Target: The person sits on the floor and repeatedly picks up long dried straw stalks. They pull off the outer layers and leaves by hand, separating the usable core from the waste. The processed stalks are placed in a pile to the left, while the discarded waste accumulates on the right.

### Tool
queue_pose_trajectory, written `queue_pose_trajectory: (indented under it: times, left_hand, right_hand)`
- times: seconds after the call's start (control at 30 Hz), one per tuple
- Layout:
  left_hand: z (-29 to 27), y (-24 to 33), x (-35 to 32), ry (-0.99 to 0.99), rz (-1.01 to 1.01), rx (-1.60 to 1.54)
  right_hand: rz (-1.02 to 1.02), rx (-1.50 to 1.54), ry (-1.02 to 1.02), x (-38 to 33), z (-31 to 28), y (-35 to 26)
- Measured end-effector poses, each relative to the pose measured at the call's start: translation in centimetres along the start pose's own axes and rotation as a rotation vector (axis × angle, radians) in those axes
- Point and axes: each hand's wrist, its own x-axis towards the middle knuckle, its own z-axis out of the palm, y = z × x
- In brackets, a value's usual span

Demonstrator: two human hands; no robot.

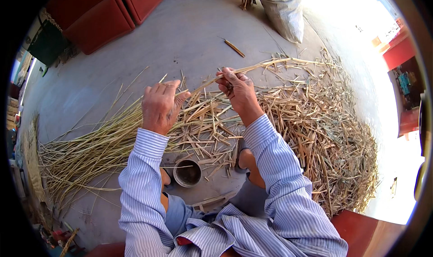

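Note:
A long dry straw-coloured stalk (266,64) runs from my left hand through my right hand and on toward the upper right. My left hand (160,104) is closed, its thumb and fingers about the stalk's near end. With fingers curled in a pinch, my right hand (237,87) grips the stalk farther along; whether it also holds something small is hard to make out. Below and left of my left hand lies a spread bundle of thin yellow-green stalks (90,144). A large heap of dry husks and leaf strips (320,139) covers the floor to the right.
A round pot (188,172) stands on the floor between my feet. Beyond my hands lies a thin tool with a wooden handle (234,48). A white sack (284,13) stands at the back, red furniture (99,24) and a dark green container (47,42) at the far left.

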Motion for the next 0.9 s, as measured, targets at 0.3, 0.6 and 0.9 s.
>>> queue_pose_trajectory:
  times: [0.3, 0.6, 0.9]
  left_hand:
    - [-2.5, -5.3, -4.9, -0.422, -0.286, -0.385]
    - [-3.3, -7.4, -5.0, -0.08, -0.739, -0.768]
    - [-1.0, -0.1, -0.2, 0.127, 0.043, 0.012]
  right_hand:
    - [-0.12, 0.07, 0.085, 1.1, -2.5, -2.8]
    - [-0.148, 0.126, 0.046, 1.1, -2.4, -2.9]
    - [0.012, 0.089, -0.095, -1.0, 0.6, -0.2]
